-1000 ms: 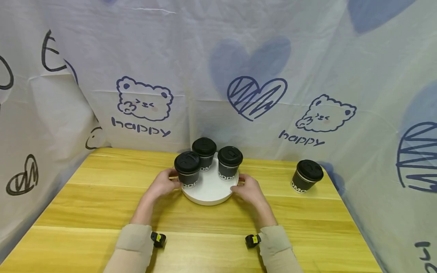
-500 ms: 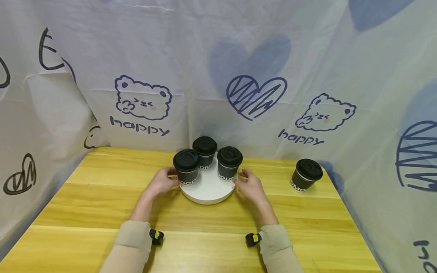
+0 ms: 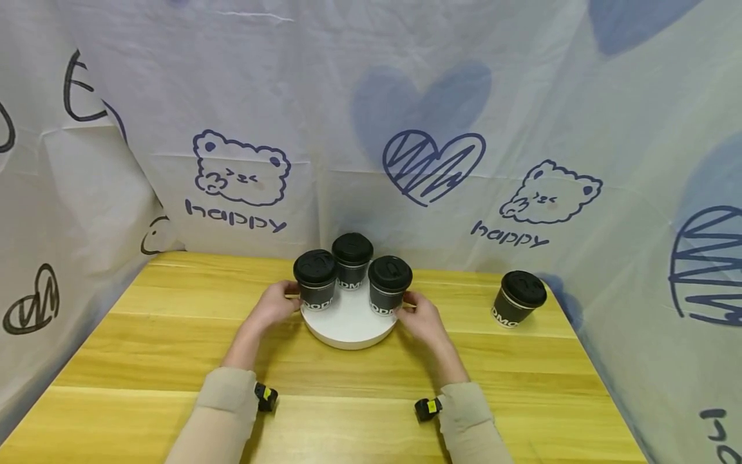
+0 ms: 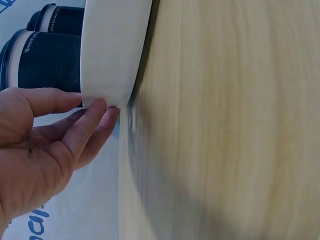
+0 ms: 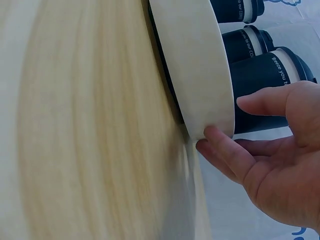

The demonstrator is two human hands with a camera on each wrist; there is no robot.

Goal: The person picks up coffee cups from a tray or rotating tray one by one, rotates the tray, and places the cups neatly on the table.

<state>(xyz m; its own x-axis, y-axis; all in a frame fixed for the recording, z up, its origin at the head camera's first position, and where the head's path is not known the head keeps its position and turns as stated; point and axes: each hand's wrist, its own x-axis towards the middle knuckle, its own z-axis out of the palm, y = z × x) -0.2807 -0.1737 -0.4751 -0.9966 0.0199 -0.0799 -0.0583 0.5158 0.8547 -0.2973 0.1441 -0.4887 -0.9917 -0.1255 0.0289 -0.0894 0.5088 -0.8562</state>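
Note:
A white round turntable [image 3: 348, 332] stands on the table, bearing three black lidded paper coffee cups: a left cup [image 3: 315, 290], a back cup [image 3: 351, 274] and a right cup [image 3: 387, 298]. My left hand [image 3: 277, 304] pinches the turntable's left edge beside the left cup; in the left wrist view the thumb [image 4: 60, 101] lies at the top rim and fingertips press the side wall. At the opposite edge, my right hand [image 3: 422, 319] holds the rim near the right cup, thumb [image 5: 260, 101] above and fingertips on the side wall.
Another black lidded cup [image 3: 518, 299] stands apart at the table's right. The wooden table [image 3: 348, 412] ends at a hanging white cloth [image 3: 342, 116] printed with hearts and bears. Cloth also hangs along both sides.
The turntable has turned slightly clockwise from above: the left cup went back, the back cup to the right, the right cup forward. My right fingers lifted a little, then returned to the rim.

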